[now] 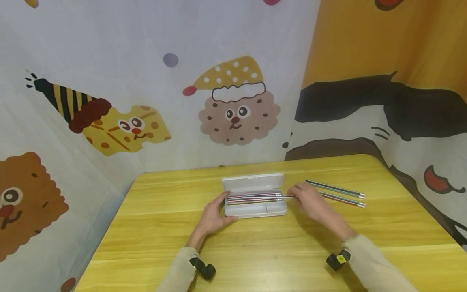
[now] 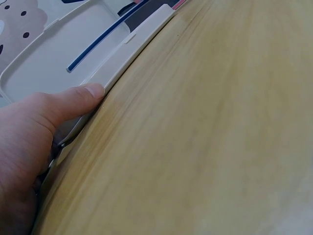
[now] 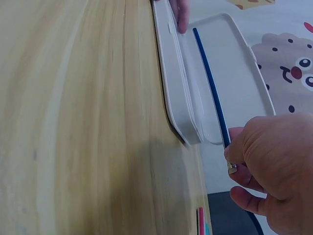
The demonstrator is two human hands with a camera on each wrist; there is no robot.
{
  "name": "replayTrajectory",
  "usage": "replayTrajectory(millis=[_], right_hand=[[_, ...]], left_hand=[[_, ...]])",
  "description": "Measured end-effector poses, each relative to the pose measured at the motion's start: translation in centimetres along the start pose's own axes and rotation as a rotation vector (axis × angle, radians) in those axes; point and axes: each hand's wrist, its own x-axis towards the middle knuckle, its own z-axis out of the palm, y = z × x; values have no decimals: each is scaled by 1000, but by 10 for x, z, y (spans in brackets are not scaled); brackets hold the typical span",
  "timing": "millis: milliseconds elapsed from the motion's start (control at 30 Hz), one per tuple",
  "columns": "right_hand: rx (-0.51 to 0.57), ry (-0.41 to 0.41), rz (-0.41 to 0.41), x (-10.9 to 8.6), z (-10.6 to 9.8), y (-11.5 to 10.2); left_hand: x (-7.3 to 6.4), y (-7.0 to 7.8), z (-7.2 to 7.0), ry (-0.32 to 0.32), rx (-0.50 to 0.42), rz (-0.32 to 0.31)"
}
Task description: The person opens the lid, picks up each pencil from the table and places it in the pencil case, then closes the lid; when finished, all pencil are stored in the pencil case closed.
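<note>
A white pencil case lies on the table with its lid tipped up at the back. Several striped pencils lie in its rear compartment. My left hand holds the case by its left end, the thumb against the front wall and the fingers around toward the back. Between thumb and fingers, my right hand pinches a dark blue pencil near its eraser end. This pencil points left over the case, above the pencils inside. The right fingertips are just beyond the case's right end.
To the right of the case lie several loose pencils, a green group behind and others in front, partly behind the right hand. A printed cloth hangs along the back of the wooden table.
</note>
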Motion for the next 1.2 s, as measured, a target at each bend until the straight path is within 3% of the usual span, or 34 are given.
replayTrajectory(millis=[333, 1200], right_hand=[[-18, -58, 0, 9, 7, -8], [-24, -79, 10, 25, 24, -22]], left_hand=[[-1, 1, 0, 5, -12, 11], [-2, 2, 0, 7, -14, 10]])
